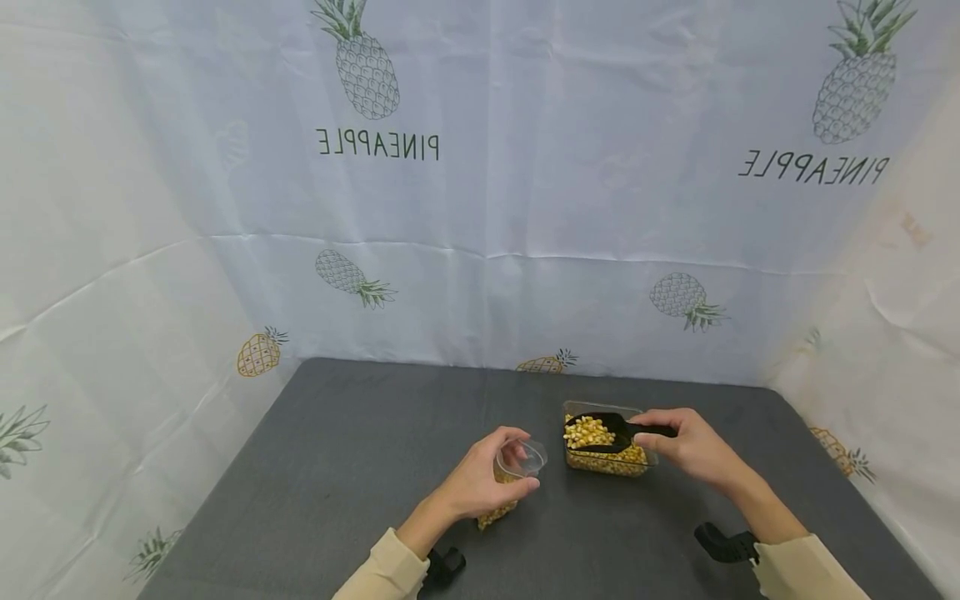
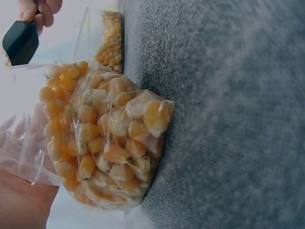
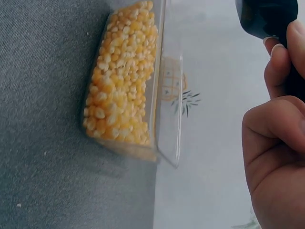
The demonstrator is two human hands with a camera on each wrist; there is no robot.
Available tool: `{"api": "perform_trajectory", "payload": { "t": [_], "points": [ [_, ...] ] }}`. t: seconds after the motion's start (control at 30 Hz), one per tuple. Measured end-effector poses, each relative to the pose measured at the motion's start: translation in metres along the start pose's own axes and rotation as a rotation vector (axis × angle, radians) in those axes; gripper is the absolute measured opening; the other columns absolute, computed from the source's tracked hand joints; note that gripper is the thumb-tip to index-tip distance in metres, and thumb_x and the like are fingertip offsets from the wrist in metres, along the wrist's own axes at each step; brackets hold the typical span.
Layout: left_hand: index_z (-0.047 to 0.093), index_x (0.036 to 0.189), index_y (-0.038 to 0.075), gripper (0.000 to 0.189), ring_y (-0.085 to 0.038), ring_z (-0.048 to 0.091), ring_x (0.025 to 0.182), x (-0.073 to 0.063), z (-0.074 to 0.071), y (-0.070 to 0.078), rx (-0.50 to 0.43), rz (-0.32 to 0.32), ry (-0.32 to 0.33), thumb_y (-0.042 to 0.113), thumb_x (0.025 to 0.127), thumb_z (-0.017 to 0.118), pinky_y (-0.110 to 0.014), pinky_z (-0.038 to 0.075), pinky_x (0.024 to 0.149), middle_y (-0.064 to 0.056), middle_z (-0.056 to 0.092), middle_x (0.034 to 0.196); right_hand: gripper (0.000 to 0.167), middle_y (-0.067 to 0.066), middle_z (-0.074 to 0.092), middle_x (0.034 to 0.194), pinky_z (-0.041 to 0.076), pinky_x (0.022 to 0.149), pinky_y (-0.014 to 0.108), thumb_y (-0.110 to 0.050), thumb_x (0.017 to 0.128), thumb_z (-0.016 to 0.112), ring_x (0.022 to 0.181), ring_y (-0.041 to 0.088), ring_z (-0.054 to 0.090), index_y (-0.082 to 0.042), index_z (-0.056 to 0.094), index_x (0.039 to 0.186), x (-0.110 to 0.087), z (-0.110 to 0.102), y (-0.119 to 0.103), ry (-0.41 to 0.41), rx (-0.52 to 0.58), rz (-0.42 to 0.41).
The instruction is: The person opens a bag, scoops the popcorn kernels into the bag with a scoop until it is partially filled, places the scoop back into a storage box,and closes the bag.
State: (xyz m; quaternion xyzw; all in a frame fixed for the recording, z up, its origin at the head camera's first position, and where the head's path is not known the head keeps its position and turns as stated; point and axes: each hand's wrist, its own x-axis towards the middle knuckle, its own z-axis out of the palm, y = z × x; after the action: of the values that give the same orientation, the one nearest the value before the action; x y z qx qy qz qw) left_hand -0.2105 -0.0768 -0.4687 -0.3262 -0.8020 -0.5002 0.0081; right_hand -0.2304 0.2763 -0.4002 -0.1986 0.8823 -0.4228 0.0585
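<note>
My left hand (image 1: 474, 479) grips the top of a clear plastic bag (image 2: 112, 143), its mouth spread wide between thumb and fingers. Corn kernels fill the bag's lower part, which stands on the table in the left wrist view. To the right, my right hand (image 1: 693, 448) pinches the handle of a black scoop (image 1: 622, 433) heaped with kernels. In the head view the scoop is over a clear rectangular container (image 1: 611, 407); in the right wrist view it is raised above the rim. More corn kernels (image 3: 121, 81) lie in the container.
The dark grey table (image 1: 360, 450) runs back to a white curtain (image 1: 487, 192) with pineapple prints, which also closes both sides. A small pale speck (image 3: 19, 205) lies on the tabletop in the right wrist view. Black straps circle both wrists.
</note>
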Motion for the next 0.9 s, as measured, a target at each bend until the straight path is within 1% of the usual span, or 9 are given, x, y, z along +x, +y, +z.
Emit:
{"api": "perform_trajectory", "payload": {
  "t": [0.33, 0.37, 0.43, 0.5, 0.57, 0.6, 0.67, 0.73, 0.9],
  "points": [
    [0.054, 0.137, 0.004, 0.055, -0.008, 0.056, 0.092, 0.000, 0.000, 0.002, -0.002, -0.001, 0.002, 0.032, 0.093, 0.073, -0.030, 0.051, 0.084, -0.006, 0.062, 0.109, 0.035, 0.027, 0.059, 0.135, 0.045, 0.097, 0.064, -0.023, 0.100, 0.067, 0.132, 0.054, 0.045, -0.001, 0.069, 0.127, 0.005, 0.003, -0.009, 0.004, -0.022, -0.035],
    [0.054, 0.137, 0.005, 0.055, -0.009, 0.056, 0.092, 0.000, 0.000, 0.002, -0.002, -0.003, 0.003, 0.032, 0.093, 0.073, -0.030, 0.051, 0.084, -0.007, 0.062, 0.110, 0.035, 0.027, 0.060, 0.135, 0.047, 0.095, 0.062, -0.023, 0.100, 0.067, 0.124, 0.050, 0.053, -0.001, 0.069, 0.126, 0.006, 0.004, -0.010, 0.003, -0.024, -0.036],
    [0.054, 0.137, 0.007, 0.055, -0.008, 0.056, 0.092, 0.000, 0.000, 0.002, -0.001, -0.005, 0.003, 0.032, 0.093, 0.073, -0.030, 0.051, 0.084, -0.007, 0.062, 0.110, 0.036, 0.029, 0.063, 0.124, 0.052, 0.085, 0.054, -0.023, 0.100, 0.067, 0.094, 0.037, 0.065, -0.001, 0.068, 0.127, 0.007, 0.005, -0.012, -0.008, -0.017, -0.031],
    [0.054, 0.138, 0.009, 0.054, -0.008, 0.056, 0.092, 0.000, 0.000, 0.002, -0.002, -0.007, 0.002, 0.033, 0.093, 0.073, -0.030, 0.051, 0.084, -0.008, 0.062, 0.110, 0.036, 0.029, 0.064, 0.122, 0.052, 0.075, 0.046, -0.023, 0.100, 0.067, 0.064, 0.024, 0.056, 0.000, 0.068, 0.128, 0.008, 0.006, -0.015, -0.018, -0.010, -0.028],
    [0.053, 0.138, 0.011, 0.053, -0.008, 0.056, 0.092, 0.000, -0.001, 0.002, -0.005, -0.008, -0.001, 0.032, 0.093, 0.072, -0.030, 0.051, 0.084, -0.009, 0.062, 0.111, 0.037, 0.029, 0.063, 0.123, 0.049, 0.071, 0.041, -0.023, 0.099, 0.067, 0.062, 0.018, 0.051, 0.000, 0.068, 0.128, 0.009, 0.007, -0.017, -0.027, -0.006, -0.030],
    [0.053, 0.138, 0.011, 0.053, -0.008, 0.056, 0.092, 0.000, -0.001, 0.002, -0.005, -0.009, -0.003, 0.032, 0.093, 0.072, -0.030, 0.051, 0.084, -0.009, 0.062, 0.111, 0.036, 0.029, 0.063, 0.123, 0.050, 0.072, 0.041, -0.023, 0.099, 0.068, 0.068, 0.018, 0.057, 0.000, 0.068, 0.128, 0.009, 0.008, -0.018, -0.028, -0.005, -0.031],
    [0.053, 0.139, 0.012, 0.053, -0.008, 0.056, 0.092, 0.000, -0.001, 0.002, -0.007, -0.011, -0.007, 0.032, 0.094, 0.072, -0.030, 0.051, 0.083, -0.009, 0.062, 0.111, 0.035, 0.026, 0.061, 0.133, 0.052, 0.080, 0.043, -0.023, 0.099, 0.068, 0.094, 0.028, 0.065, -0.002, 0.069, 0.127, 0.010, 0.009, -0.019, -0.024, -0.014, -0.046],
    [0.052, 0.139, 0.012, 0.053, -0.007, 0.056, 0.092, 0.000, -0.001, 0.002, -0.007, -0.012, -0.011, 0.032, 0.094, 0.072, -0.030, 0.051, 0.083, -0.009, 0.062, 0.112, 0.034, 0.026, 0.060, 0.135, 0.052, 0.085, 0.048, -0.023, 0.100, 0.067, 0.113, 0.040, 0.060, -0.001, 0.069, 0.127, 0.010, 0.010, -0.021, -0.027, -0.017, -0.067],
    [0.051, 0.140, 0.009, 0.057, -0.008, 0.056, 0.093, 0.000, -0.001, 0.002, -0.002, -0.011, -0.017, 0.031, 0.093, 0.073, -0.030, 0.051, 0.083, -0.008, 0.061, 0.113, 0.034, 0.026, 0.060, 0.134, 0.050, 0.092, 0.058, -0.023, 0.100, 0.067, 0.123, 0.051, 0.053, -0.002, 0.070, 0.126, 0.012, 0.015, -0.024, -0.036, -0.011, -0.084]
  ]
}}
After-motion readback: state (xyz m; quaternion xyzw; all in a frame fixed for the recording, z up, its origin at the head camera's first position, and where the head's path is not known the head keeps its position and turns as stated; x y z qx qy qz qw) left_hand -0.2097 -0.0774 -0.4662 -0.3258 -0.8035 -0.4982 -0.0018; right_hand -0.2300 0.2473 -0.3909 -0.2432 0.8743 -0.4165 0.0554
